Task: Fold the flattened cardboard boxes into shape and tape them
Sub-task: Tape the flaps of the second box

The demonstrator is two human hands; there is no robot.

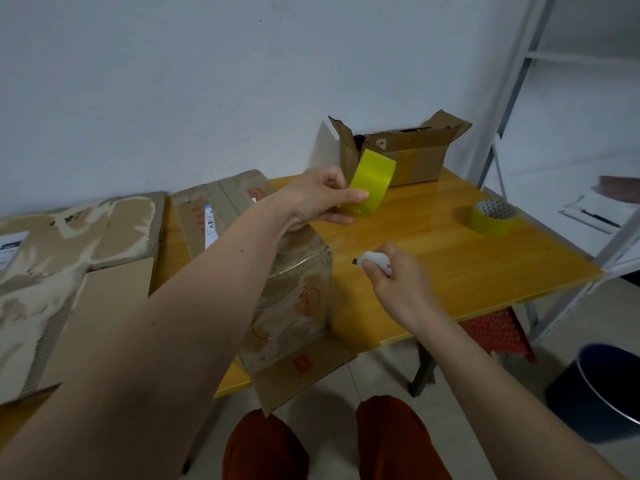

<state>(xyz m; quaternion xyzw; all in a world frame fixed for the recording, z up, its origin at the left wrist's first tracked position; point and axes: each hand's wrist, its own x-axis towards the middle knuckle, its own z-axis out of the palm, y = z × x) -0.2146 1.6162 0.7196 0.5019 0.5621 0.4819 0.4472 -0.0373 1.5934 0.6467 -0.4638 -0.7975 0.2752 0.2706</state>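
Note:
My left hand (320,199) pinches a loose strip of yellow tape (370,181) and holds it up above the table. Under my left forearm stands a folded cardboard box (298,306) with orange print and shiny tape on it, one flap hanging over the table's front edge. My right hand (398,282) grips a small white cutter (375,261), its dark tip pointing left, just right of that box. A roll of yellow tape (493,216) lies on the yellow wooden table (433,258) to the right.
Flattened cardboard boxes (79,258) lie stacked at the left, another (221,206) behind the box. An open torn box (398,154) stands at the back by the wall. A metal shelf (512,98) rises at right. A red stool (495,330) and dark bin (602,386) are on the floor.

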